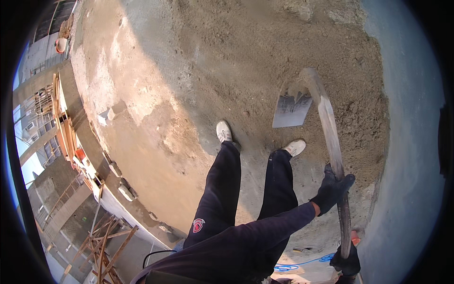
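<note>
A long hoe with a pale, worn wooden handle and a flat grey metal blade [329, 124] slants along the right side, its blade far and turned left, above damp brown sandy material [350, 61]; whether the blade touches it I cannot tell. The left hand [332, 190], in a dark glove, has its grip closed around the middle of the handle. The right hand [346, 261], also dark-gloved, has its grip closed around the handle's near end. Left of the blade, two white shoes [223, 131] stand apart on the ground. A smooth grey wall [411, 156] rises at the far right; coiled blue cord [326, 258] lies near, left of the right hand.
</note>
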`<state>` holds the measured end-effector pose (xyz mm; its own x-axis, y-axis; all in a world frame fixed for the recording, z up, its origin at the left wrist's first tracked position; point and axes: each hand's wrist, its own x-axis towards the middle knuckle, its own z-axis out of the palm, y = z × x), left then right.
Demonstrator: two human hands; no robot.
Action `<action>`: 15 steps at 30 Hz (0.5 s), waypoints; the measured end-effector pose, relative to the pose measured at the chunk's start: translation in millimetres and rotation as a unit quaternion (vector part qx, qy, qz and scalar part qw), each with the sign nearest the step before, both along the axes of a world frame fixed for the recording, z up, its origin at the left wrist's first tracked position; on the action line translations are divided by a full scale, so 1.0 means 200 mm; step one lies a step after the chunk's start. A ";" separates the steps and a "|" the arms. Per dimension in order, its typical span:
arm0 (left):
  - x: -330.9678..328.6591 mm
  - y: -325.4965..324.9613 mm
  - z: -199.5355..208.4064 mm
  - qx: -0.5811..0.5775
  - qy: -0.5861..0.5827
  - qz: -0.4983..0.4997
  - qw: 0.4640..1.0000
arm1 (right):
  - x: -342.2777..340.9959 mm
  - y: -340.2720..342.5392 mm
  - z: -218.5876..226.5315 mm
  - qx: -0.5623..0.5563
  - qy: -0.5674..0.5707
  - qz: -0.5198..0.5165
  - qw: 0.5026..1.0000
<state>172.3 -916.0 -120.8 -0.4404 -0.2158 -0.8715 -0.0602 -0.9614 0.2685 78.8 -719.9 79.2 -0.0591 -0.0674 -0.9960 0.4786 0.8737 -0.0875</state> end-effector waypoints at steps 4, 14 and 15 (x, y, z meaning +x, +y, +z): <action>0.74 -0.65 -0.30 -0.119 -0.139 -0.047 0.982 | 0.70 -0.40 -0.68 -0.175 -0.108 -0.072 0.976; 1.81 -1.87 -0.87 -0.238 -0.360 -0.218 0.876 | 1.80 -1.92 -1.32 -0.212 -0.184 -0.181 0.943; 1.79 -1.87 -0.91 -0.220 -0.375 -0.207 0.877 | 1.81 -1.93 -1.33 -0.195 -0.188 -0.195 0.943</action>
